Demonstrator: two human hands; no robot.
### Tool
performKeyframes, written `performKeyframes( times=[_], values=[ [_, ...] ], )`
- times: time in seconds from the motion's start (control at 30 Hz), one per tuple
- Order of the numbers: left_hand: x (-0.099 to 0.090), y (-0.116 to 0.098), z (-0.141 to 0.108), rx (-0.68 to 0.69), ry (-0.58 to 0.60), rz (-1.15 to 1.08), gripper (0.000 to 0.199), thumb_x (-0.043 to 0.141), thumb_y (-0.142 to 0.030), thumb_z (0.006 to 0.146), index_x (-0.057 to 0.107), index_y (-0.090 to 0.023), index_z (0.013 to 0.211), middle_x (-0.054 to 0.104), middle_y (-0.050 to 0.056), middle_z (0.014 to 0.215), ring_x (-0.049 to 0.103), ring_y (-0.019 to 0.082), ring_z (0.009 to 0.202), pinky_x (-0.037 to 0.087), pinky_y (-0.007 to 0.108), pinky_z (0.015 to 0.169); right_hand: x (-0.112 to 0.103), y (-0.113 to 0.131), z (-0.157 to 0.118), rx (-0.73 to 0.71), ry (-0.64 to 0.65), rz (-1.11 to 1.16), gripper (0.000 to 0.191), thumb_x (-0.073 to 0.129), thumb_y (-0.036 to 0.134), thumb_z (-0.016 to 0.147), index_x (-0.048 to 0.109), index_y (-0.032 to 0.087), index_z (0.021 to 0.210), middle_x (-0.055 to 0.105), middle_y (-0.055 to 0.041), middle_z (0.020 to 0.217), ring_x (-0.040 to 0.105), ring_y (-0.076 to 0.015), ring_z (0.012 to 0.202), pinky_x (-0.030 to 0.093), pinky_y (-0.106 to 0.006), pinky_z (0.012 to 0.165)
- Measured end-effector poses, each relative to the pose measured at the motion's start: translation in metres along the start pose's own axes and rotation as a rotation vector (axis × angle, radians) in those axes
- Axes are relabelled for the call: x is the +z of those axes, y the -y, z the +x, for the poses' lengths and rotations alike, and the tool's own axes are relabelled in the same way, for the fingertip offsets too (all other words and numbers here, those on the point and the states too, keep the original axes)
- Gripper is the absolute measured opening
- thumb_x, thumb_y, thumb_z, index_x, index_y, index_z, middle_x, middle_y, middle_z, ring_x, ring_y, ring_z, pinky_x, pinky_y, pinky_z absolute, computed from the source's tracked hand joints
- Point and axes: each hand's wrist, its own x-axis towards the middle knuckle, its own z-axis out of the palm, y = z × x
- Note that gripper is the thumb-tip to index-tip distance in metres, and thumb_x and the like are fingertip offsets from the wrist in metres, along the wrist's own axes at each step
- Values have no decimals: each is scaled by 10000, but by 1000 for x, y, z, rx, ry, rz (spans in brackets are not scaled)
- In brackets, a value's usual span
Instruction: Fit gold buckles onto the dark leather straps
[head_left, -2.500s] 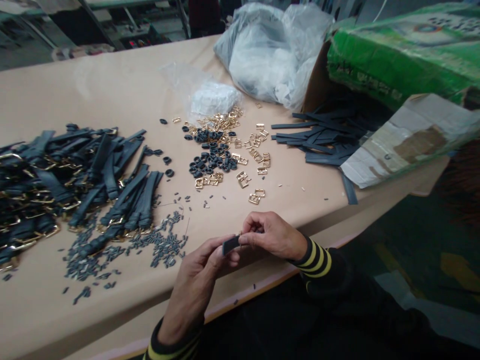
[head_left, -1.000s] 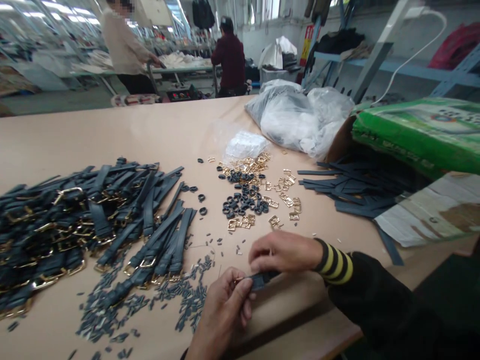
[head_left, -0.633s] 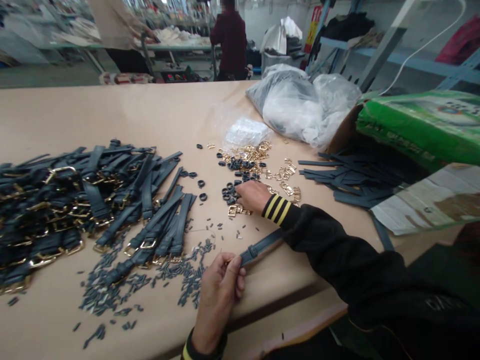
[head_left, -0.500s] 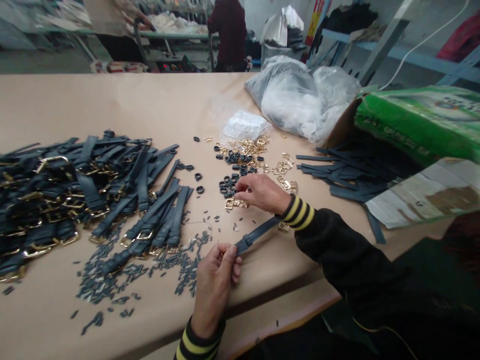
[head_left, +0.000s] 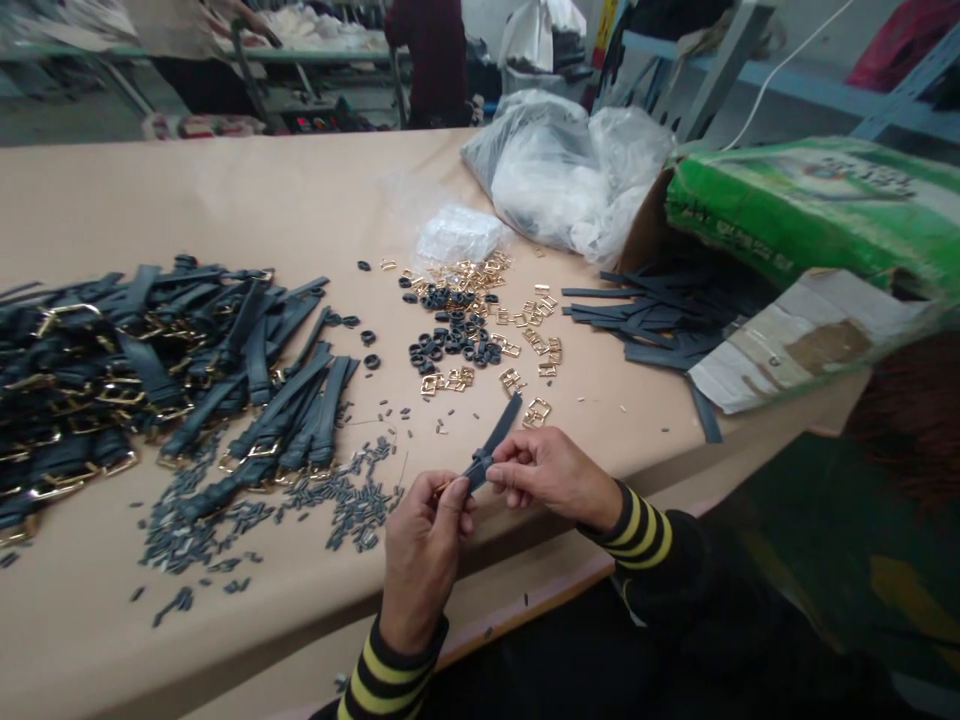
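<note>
My left hand [head_left: 424, 550] pinches the buckle end of a dark blue leather strap [head_left: 501, 428] between thumb and fingers. A bit of gold metal shows there, but most of the buckle is hidden. My right hand [head_left: 559, 478] has its thumb and fingertips closed on the same strap, at the small loop round it. The strap's free end points up and away over the table. Just beyond it lie loose gold buckles [head_left: 537, 412]. Farther off is a cluster of dark leather loops [head_left: 450, 340].
A heap of buckled straps [head_left: 247, 340] covers the table's left, with small dark pieces [head_left: 360, 510] scattered before it. Plain strips [head_left: 652, 320] spill from a green carton [head_left: 810, 200] at right. Plastic bags [head_left: 570, 170] stand behind. Two people are at the far bench.
My right hand has come back from above the loops and buckles to the strap, closing on it beside my left hand. The strap now tilts more steeply. The view has shifted slightly.
</note>
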Motion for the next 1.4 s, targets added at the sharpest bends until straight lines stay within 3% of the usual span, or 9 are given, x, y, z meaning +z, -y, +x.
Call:
performKeyframes(
  times=[0.17,0.4,0.57,0.67,0.73,0.9,1.0,1.2,1.4],
  values=[
    [2,-2,-7,82,1,113,157,525,-326,789,541,-190,713,534,-39,507,470,95,428,360,194,434,-2,-1,-12,-77,31,-89,160,623,266,724,555,123,744,556,19,562,551,-83,476,431,-179,453],
    [2,-11,-13,362,2,417,100,522,-268,799,535,-191,737,553,-30,565,506,100,493,372,200,516,-5,-1,-20,-169,35,-247,119,602,244,751,590,128,773,573,5,591,564,-95,518,433,-193,512],
    [7,-6,-19,294,-58,343,155,458,-281,834,528,-184,735,530,-44,509,487,95,444,367,185,447,-1,0,-22,-186,105,-269,141,585,264,773,591,123,765,576,5,591,559,-91,523,418,-187,521],
    [10,-1,-20,281,-68,350,185,416,-283,857,527,-180,750,501,-56,478,473,91,415,369,179,431,-2,1,-23,-238,52,-359,148,618,270,749,583,126,763,570,12,602,532,-84,541,394,-183,530],
    [10,1,-19,314,-58,393,183,413,-276,861,535,-177,767,532,-44,514,499,92,442,382,177,451,-3,2,-23,-255,3,-411,151,629,267,740,566,131,753,555,21,595,507,-79,544,372,-178,522],
    [8,1,-17,452,-70,543,194,385,-230,874,553,-170,797,612,-9,602,572,101,524,404,175,510,5,4,-25,-303,17,-558,145,629,209,733,536,133,653,475,47,544,420,-58,514,308,-172,499],
    [6,-2,-17,475,-35,613,212,376,-229,879,567,-176,805,626,-8,607,581,102,520,399,175,506,11,4,-28,-264,-28,-587,115,621,194,733,535,133,686,475,46,534,445,-66,518,313,-173,502],
    [0,-6,-15,391,45,559,276,340,-276,888,573,-181,774,620,-14,588,568,104,505,406,180,493,9,5,-32,-156,203,-291,108,433,168,847,516,126,791,569,13,593,515,-55,455,405,-160,498],
    [-6,-10,-14,295,165,351,198,525,-365,788,569,-179,836,640,-14,664,586,121,590,444,190,536,8,4,-31,-223,8,-410,123,584,234,755,554,125,708,487,44,528,425,-46,459,306,-142,435]
  ],
)
